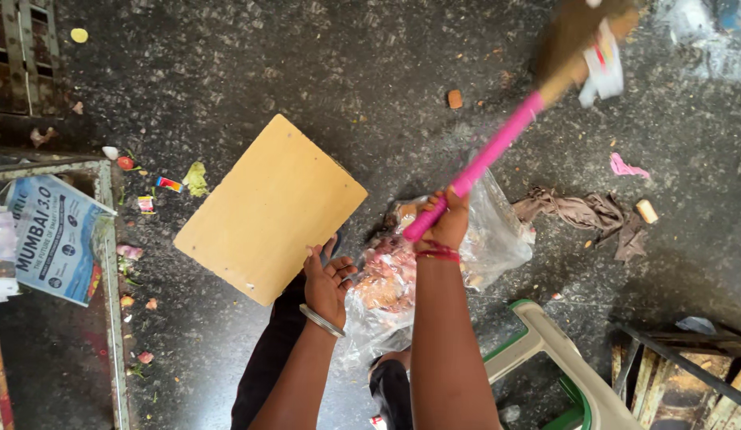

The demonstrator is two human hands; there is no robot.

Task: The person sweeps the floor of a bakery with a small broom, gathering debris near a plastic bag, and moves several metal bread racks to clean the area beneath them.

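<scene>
Matt cardboard sheet (268,209), glossy pink plastic broom handle (480,163), crinkled clear plastic bag (498,235)

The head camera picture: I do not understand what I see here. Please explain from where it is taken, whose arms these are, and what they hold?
There is no machine here. A person wears one camera on the head, and it looks straight down, so the two arms rising from the bottom edge are that person's own.

The right hand has its grip closed on the pink handle of a broom; the broom's brown head at the top is blurred. The left hand holds the edge of a tan flat board, which looks like cardboard.

Below the hands is a dark ground, strewn with small litter. A clear plastic bag with pinkish scraps lies under the right hand. To the right lie a brown rag and part of a white and green stool. At the left is a printed paper in a metal frame.
</scene>
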